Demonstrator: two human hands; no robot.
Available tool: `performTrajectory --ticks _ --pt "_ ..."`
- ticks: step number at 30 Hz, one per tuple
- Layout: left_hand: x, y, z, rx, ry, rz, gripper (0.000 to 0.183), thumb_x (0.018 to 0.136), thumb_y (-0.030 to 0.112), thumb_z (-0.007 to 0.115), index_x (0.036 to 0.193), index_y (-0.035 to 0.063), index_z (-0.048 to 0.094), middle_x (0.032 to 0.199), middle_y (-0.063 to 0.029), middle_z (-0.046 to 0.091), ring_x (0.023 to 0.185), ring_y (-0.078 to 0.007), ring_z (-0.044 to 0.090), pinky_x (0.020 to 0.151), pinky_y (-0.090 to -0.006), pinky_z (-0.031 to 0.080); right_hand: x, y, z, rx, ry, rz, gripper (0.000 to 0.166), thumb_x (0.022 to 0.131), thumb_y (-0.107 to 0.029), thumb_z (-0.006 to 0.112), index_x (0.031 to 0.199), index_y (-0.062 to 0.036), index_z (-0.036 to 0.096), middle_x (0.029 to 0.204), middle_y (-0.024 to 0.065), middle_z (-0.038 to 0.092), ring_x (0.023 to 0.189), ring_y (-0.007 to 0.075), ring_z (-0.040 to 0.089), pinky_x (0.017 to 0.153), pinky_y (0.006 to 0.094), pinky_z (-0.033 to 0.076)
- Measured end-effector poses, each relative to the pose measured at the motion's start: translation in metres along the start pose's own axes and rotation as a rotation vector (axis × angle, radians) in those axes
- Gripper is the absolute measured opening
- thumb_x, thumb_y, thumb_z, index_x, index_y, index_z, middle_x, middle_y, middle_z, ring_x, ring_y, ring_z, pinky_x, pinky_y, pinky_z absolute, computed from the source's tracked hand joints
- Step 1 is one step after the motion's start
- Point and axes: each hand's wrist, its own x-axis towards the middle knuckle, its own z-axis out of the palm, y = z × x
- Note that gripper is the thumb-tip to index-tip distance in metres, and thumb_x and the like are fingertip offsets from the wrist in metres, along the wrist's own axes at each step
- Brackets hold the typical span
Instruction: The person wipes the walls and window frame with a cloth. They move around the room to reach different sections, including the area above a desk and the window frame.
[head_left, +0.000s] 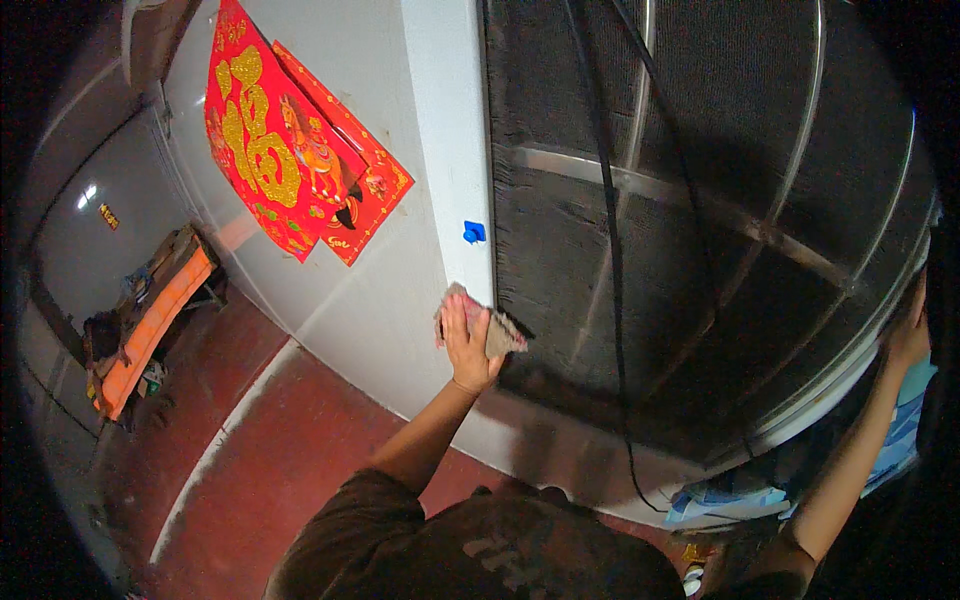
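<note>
My left hand (466, 346) presses a crumpled beige-and-pink cloth (501, 337) flat against a white frame post (448, 135). Its fingers are spread over the cloth, whose right corner reaches over the edge of a dark mesh panel (547, 262). A little above the cloth, a small blue plastic fitting (473, 233) sits on the post. At the far right, my right hand (909, 334) is raised near the panel's far side. It is dim and blurred at the picture's rim, so its hold cannot be made out.
Metal bars (577, 166) cross the mesh, and a black cable (613, 262) hangs down it. Red and gold paper decorations (262, 142) are stuck on the white wall (360, 315). An orange-covered bench (161, 330) stands left on the red floor (300, 450). Blue patterned fabric (727, 504) lies lower right.
</note>
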Motion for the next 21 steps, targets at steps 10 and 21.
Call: performTrajectory --ticks 10,21 --pt "0.086 0.009 -0.018 -0.173 0.084 -0.178 0.067 0.082 0.028 0.052 0.144 0.0024 0.048 0.157 -0.0277 0.03 0.147 -0.0484 0.023 0.119 -0.0561 0.016 0.025 -0.05 -0.023 0.026 0.054 -0.077 0.035 0.104 -0.019 0.046 0.132 -0.0055 0.063 0.135 0.0169 0.061 0.122 0.0285 0.059 0.105 0.0375 0.042" --pt "0.293 0.036 -0.069 -0.082 0.045 0.08 0.08 0.076 0.005 0.058 0.153 0.0024 0.034 0.159 -0.0222 0.029 0.149 -0.0406 0.022 0.121 -0.0465 0.019 0.041 -0.095 -0.043 -0.088 0.111 -0.07 0.037 0.103 -0.023 0.043 0.128 -0.0077 0.065 0.151 0.0151 0.048 0.131 0.0332 0.05 0.109 0.0413 0.035"
